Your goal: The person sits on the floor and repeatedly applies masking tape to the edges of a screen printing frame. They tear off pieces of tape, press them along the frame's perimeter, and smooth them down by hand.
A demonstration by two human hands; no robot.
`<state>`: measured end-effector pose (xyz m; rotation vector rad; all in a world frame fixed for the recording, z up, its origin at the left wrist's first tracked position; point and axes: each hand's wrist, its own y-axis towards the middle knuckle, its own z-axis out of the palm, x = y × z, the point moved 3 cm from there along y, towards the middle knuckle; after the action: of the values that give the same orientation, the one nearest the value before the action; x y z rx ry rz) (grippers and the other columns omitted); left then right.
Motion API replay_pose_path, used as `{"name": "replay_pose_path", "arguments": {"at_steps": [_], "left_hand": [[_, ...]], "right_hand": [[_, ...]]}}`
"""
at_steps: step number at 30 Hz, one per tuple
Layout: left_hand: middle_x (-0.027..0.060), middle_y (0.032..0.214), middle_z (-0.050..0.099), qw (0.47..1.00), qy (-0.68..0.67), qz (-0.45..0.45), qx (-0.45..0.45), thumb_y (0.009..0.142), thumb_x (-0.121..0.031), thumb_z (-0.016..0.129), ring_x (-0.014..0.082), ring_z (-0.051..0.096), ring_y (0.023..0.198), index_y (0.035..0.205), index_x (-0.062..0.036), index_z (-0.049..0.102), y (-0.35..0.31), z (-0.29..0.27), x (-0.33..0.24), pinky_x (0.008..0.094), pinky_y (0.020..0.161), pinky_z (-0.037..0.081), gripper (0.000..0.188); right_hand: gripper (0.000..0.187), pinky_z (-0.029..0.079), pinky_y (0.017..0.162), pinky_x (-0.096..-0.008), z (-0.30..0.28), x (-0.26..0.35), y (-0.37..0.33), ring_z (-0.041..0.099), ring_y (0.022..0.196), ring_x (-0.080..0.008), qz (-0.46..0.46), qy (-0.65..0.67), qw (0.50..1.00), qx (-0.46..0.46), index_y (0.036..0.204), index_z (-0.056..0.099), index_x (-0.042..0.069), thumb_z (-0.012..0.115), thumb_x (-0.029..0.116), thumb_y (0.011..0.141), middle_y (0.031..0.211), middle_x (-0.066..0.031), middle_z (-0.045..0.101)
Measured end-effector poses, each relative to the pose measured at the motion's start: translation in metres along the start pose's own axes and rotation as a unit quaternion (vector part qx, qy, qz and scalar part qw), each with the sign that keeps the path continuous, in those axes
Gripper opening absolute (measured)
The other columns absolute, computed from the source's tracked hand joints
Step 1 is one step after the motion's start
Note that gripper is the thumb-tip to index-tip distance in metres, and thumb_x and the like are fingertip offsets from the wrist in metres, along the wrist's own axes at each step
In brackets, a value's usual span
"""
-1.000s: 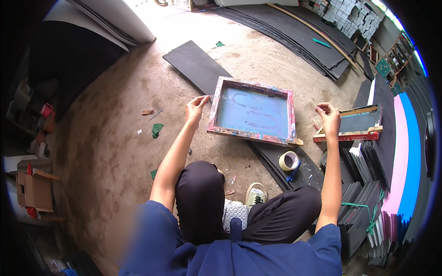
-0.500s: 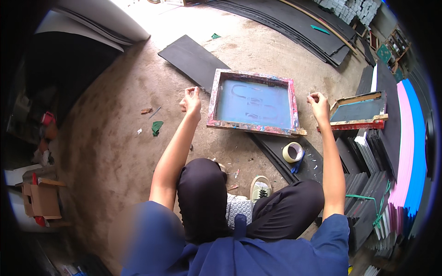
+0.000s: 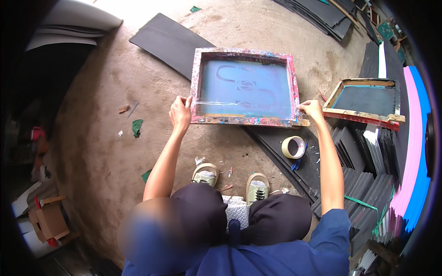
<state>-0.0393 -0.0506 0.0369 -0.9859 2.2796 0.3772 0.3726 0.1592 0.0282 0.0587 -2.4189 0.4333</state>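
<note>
A paint-stained wooden screen-printing frame [image 3: 293, 83] lies before me, its blue mesh [image 3: 267, 76] showing darker curved shapes. Across the mesh near its close side runs a shiny, thin strip of clear tape [image 3: 216, 103]. My left hand [image 3: 179, 112] is closed in a pinch at the tape's left end, by the frame's left rim. At the right rim, my right hand [image 3: 312, 110] pinches with thumb and fingers; the tape is hard to see toward that end. A roll of tape [image 3: 293, 147] stands on black sheets [image 3: 276, 152] below the frame.
A second wooden screen frame [image 3: 363, 112] rests on stacked black sheets [image 3: 368, 186] at right, beside pink [image 3: 407, 147] and blue sheets [image 3: 419, 147]. A black board [image 3: 170, 41] lies beyond the frame. Green scraps [image 3: 137, 128] dot the floor; a cardboard box [image 3: 48, 221] sits at left.
Both hands have come down to the frame's left and right rims. Glints of the tape now show across the mesh. My view has shifted, bringing both shoes into sight.
</note>
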Motion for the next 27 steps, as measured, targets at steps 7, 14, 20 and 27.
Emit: {"name": "replay_pose_path", "arguments": {"at_steps": [7, 14, 20, 27], "left_hand": [[0.0168, 0.078, 0.063, 0.973, 0.183, 0.11, 0.083, 0.087, -0.026, 0.054, 0.0336, 0.061, 0.076, 0.089, -0.0041, 0.051, 0.016, 0.031, 0.023, 0.043, 0.066, 0.047, 0.022], [0.0161, 0.07, 0.063, 0.943, 0.23, 0.164, 0.174, 0.085, -0.024, 0.056, 0.034, 0.062, 0.067, 0.087, -0.0036, 0.049, 0.032, 0.061, 0.026, 0.043, 0.058, 0.048, 0.022], [0.0141, 0.07, 0.063, 0.923, 0.259, 0.177, 0.224, 0.081, -0.025, 0.059, 0.0334, 0.063, 0.068, 0.083, -0.0074, 0.053, 0.04, 0.069, 0.022, 0.0429, 0.06, 0.048, 0.019], [0.013, 0.07, 0.063, 0.906, 0.286, 0.198, 0.241, 0.078, -0.025, 0.062, 0.0311, 0.063, 0.07, 0.083, -0.0086, 0.056, 0.042, 0.069, 0.017, 0.0421, 0.06, 0.049, 0.018]], "right_hand": [[0.016, 0.05, 0.065, -0.0291, 0.047, -0.002, 0.041, 0.065, 0.064, -0.0162, 0.1, -0.15, 0.969, 0.171, 0.069, 0.07, 0.001, 0.075, 0.013, 0.06, 0.067, -0.0108, 0.067], [0.024, 0.05, 0.077, -0.0365, 0.067, -0.008, 0.055, 0.065, 0.089, -0.0246, 0.118, -0.313, 0.916, 0.22, 0.079, 0.07, 0.004, 0.077, 0.011, 0.058, 0.089, -0.0131, 0.068], [0.03, 0.049, 0.079, -0.0406, 0.072, 0.012, 0.044, 0.062, 0.096, -0.0302, 0.051, -0.426, 0.875, 0.225, 0.087, 0.067, 0.0, 0.076, 0.01, 0.061, 0.096, -0.018, 0.065], [0.02, 0.05, 0.074, -0.044, 0.085, 0.004, 0.038, 0.063, 0.088, -0.0346, -0.074, -0.461, 0.877, 0.111, 0.081, 0.064, -0.001, 0.068, 0.006, 0.062, 0.084, -0.0213, 0.064]]}}
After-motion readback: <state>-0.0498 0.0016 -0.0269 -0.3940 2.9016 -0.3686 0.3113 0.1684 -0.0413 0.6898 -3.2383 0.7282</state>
